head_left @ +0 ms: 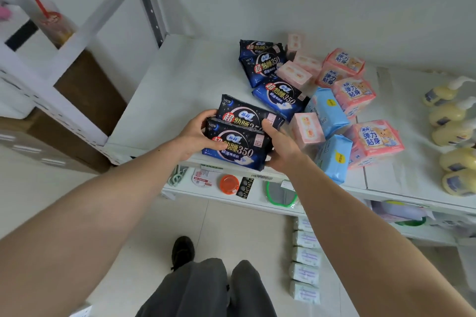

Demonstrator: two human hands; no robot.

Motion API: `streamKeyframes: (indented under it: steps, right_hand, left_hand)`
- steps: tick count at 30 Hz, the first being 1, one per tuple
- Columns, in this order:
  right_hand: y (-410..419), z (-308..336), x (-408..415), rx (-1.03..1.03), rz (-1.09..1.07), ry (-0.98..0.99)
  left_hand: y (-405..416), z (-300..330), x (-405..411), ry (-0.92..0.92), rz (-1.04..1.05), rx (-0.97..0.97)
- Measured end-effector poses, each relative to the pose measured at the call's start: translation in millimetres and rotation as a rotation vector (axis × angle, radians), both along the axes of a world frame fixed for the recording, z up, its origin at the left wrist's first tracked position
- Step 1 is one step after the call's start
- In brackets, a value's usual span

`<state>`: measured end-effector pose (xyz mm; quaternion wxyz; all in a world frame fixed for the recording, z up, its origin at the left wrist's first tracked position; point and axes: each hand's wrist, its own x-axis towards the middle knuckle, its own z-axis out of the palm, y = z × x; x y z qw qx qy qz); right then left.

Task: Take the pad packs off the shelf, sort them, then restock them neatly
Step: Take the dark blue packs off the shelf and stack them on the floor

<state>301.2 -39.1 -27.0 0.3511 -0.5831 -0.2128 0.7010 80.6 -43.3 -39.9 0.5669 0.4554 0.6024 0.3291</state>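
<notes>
Left hand (198, 134) grips the left ends of two dark blue pad packs (238, 144), fingers wrapped over the upper edge, thumb lying across the front of the nearer pack. Right hand (282, 147) holds the right ends of the same two packs, thumb on top, fingers curled underneath. The two packs lie one partly over the other at the front edge of the white shelf (167, 100), the nearer one overhanging the edge slightly. Behind them, toward the wall, three more dark blue packs (268, 67) lie in an overlapping, uneven row. Right of these: small pale pink packs (296, 76), light blue packs (328, 110) and pink packs with a bear print (371, 141), all jumbled together, some tilted. Far right on the same shelf, a row of yellow pump bottles (450, 110). The lower shelf holds an orange round lid (228, 184) and a green-rimmed object (280, 194). White packs (305, 256) are lined up on the floor.
</notes>
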Motion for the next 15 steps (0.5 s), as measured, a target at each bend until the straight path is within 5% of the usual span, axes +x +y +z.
streamKeyframes:
  steps: [6, 15]
  right_hand:
    - [-20.7, 9.1, 4.4, 0.173, -0.073, 0.16]
    - [-85.3, 35.6, 28.2, 0.392, -0.149, 0.028]
  left_hand:
    - [-36.5, 7.2, 4.2, -0.057, 0.074, 0.004]
    - [-95.8, 22.1, 5.9, -0.165, -0.026, -0.04]
